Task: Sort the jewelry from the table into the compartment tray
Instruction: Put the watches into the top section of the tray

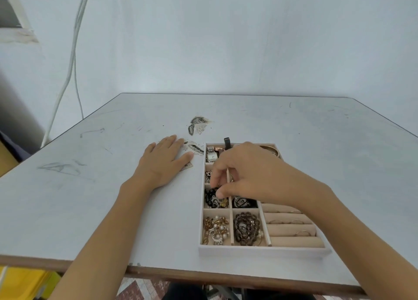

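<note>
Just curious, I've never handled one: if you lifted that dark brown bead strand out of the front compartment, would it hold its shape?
Probably not. The brown bead strand lies heaped in loose coils, so it likely hangs limp and drapes. Its round, glossy beads suggest it could slip through fingers or roll. Piled against the tray dividers, it might snag coming out.

The compartment tray [260, 251] is sitting on the table [90, 198] toward five o'clock, near the front edge. The left hand [164, 161] is lying flat on the table at nine o'clock from the tray. The right hand [244, 175] is hanging over the tray's middle compartments. Two loose pieces [198, 125] are lying at eleven o'clock from the tray.
</note>
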`<action>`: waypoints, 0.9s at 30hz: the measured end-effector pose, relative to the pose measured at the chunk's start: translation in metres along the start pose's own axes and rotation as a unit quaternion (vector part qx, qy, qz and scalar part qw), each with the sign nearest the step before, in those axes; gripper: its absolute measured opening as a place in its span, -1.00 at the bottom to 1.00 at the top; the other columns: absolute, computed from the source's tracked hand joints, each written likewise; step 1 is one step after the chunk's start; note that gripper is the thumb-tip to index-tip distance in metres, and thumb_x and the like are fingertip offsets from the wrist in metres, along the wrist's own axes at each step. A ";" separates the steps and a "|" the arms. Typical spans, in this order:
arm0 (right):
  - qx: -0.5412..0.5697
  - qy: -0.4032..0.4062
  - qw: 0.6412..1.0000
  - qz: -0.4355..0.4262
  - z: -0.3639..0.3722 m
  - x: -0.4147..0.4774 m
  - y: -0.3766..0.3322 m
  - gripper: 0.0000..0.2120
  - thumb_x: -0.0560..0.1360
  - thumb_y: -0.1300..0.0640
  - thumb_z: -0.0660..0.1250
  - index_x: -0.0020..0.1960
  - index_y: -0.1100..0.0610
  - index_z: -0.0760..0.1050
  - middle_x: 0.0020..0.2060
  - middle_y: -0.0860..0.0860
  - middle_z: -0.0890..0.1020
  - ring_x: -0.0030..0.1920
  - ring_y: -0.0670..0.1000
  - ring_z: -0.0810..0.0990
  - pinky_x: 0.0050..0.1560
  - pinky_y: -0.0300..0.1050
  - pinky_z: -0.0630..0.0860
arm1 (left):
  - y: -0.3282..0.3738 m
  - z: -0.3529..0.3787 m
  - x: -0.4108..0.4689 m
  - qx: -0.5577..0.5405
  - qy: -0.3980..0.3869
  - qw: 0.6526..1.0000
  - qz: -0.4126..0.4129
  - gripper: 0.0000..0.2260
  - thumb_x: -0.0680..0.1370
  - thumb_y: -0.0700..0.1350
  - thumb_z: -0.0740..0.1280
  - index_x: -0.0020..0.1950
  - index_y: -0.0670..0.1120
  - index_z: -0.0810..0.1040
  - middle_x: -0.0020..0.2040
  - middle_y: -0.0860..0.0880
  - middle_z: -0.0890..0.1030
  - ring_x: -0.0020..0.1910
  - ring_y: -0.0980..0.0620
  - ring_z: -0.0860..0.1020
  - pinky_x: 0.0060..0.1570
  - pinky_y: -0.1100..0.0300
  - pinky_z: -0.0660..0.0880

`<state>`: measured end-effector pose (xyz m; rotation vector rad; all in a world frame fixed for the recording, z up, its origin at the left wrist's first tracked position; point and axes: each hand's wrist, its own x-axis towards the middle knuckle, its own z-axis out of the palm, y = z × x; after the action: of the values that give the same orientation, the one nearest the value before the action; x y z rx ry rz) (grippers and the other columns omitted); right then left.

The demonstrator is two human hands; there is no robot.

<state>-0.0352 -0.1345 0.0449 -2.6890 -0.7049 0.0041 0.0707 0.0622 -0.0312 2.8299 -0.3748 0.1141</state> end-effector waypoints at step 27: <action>0.072 0.077 0.982 0.156 -0.047 0.003 0.092 -0.95 0.38 0.17 0.50 -0.18 0.03 0.68 -0.43 -0.27 0.60 -0.37 -0.35 0.49 -0.36 -0.49 0.31 | -0.003 0.001 0.002 -0.001 -0.007 1.000 0.002 -0.48 0.61 0.20 0.02 0.54 0.05 0.10 0.56 0.06 0.06 0.53 0.13 -0.01 0.49 0.08 -0.12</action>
<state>0.0154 -0.2238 0.0573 -2.5962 -0.2218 -0.0699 0.0732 0.0640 -0.0330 2.8293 -0.3841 0.0949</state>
